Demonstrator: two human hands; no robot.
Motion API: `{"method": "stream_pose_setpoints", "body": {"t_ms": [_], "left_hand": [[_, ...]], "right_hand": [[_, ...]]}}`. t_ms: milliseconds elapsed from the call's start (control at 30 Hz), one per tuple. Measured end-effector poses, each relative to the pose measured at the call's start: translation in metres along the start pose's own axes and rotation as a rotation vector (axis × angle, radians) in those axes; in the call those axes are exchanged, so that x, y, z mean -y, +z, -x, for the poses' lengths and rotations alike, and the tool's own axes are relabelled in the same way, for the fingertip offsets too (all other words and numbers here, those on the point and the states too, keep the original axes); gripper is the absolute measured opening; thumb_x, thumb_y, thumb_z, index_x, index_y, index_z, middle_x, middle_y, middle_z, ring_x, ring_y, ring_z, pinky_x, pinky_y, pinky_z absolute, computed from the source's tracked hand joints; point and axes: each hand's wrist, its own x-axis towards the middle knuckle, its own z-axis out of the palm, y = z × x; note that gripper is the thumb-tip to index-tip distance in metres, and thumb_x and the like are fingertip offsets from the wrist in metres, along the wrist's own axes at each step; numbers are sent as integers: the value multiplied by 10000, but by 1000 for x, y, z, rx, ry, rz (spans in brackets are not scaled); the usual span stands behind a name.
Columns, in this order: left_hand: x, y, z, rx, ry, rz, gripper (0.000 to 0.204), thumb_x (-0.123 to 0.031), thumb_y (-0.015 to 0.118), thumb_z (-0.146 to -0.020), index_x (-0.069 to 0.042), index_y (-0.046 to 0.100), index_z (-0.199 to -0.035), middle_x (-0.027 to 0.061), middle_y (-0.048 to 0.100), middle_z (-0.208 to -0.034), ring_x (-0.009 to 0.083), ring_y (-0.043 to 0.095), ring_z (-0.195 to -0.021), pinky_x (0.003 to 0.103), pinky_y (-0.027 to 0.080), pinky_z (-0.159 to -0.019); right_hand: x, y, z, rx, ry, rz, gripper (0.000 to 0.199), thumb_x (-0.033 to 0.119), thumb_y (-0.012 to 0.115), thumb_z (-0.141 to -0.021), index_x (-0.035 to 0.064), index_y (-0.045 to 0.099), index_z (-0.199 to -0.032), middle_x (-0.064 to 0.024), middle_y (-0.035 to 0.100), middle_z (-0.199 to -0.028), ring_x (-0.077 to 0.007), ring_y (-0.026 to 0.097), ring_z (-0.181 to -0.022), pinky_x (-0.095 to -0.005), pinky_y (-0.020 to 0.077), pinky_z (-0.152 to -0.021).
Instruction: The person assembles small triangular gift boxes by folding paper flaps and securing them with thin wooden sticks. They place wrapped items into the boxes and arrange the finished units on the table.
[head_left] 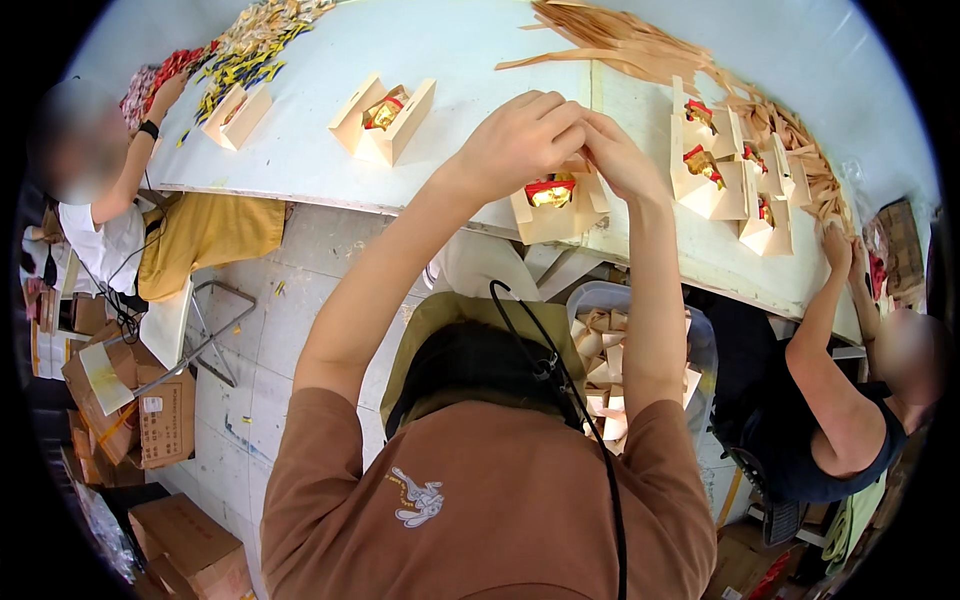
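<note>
A small cream-coloured open-topped box point(535, 224) stands at the table's near edge, directly in front of me. Inside it sits a shiny gold-and-red packet point(550, 191). My left hand point(522, 143) and my right hand point(622, 160) meet just above and behind this box. Both have curled fingers, with the fingertips brought together; whatever lies between them is hidden. To the left stands a similar box point(383, 149) holding another gold-and-red packet point(383, 112). Several more such boxes point(712, 190) with packets are grouped to the right.
A co-worker's arm point(128, 170) reaches toward piles of small colourful packets point(235, 70) at far left, near another box point(236, 118). Another co-worker's hands point(840, 250) are by tan strips point(660, 50) at right. Below the table, a plastic bin point(704, 350) holds many boxes.
</note>
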Motion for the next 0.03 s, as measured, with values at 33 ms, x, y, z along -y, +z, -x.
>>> {"method": "stream_pose_setpoints", "body": {"t_ms": [33], "left_hand": [[1, 3, 7, 22, -39, 24, 147, -39, 672, -721, -52, 565, -821, 90, 601, -928, 296, 615, -874, 350, 532, -733]], "right_hand": [[-13, -11, -8, 20, -6, 41, 435, 398, 499, -1014, 26, 605, -1214, -37, 646, -1036, -92, 535, -910, -251, 451, -899]]}}
